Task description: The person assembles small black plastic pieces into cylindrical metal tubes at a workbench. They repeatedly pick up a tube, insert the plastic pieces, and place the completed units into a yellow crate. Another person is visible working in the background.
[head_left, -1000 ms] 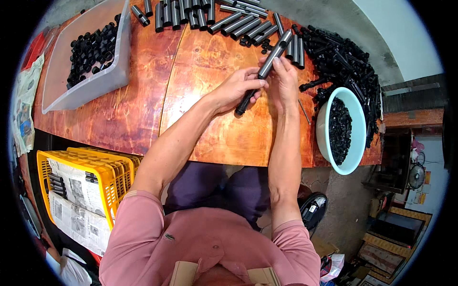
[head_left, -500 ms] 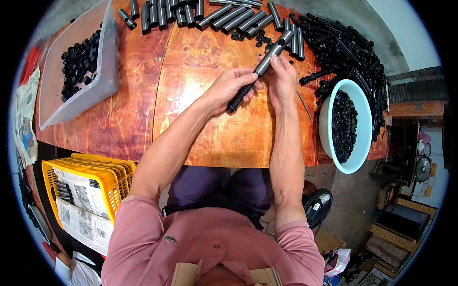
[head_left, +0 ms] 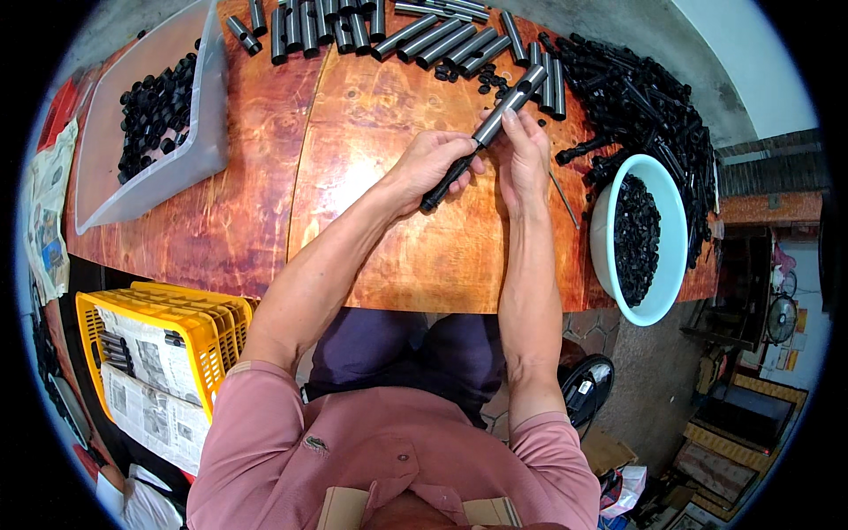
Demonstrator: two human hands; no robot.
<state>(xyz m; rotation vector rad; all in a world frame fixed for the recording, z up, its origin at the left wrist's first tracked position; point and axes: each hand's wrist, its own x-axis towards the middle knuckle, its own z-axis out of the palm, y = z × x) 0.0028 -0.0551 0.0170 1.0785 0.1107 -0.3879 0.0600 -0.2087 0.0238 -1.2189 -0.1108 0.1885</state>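
A silver metal tube (head_left: 519, 91) with a hole near its far end is held slantwise over the table. A black ribbed rod (head_left: 436, 194) sticks out of its near end. My left hand (head_left: 431, 164) is closed around the rod near where it meets the tube. With thumb on top, my right hand (head_left: 525, 157) grips the tube's middle. How deep the rod sits in the tube is hidden. Small black rings (head_left: 491, 79) lie just beyond the hands, beside more metal tubes (head_left: 442, 44). A thin metal rod (head_left: 563, 199) lies right of my right hand.
A pale blue bowl (head_left: 602, 256) of small black parts stands at the right, before a heap of black rod-like parts (head_left: 645, 97). At the left is a translucent bin (head_left: 205, 132) with black caps. A yellow basket (head_left: 231, 331) lined with newspaper stands below the table's left edge.
The view has shifted slightly. Both hands keep the same grip on the tube and the black rod, with hardly any visible movement.
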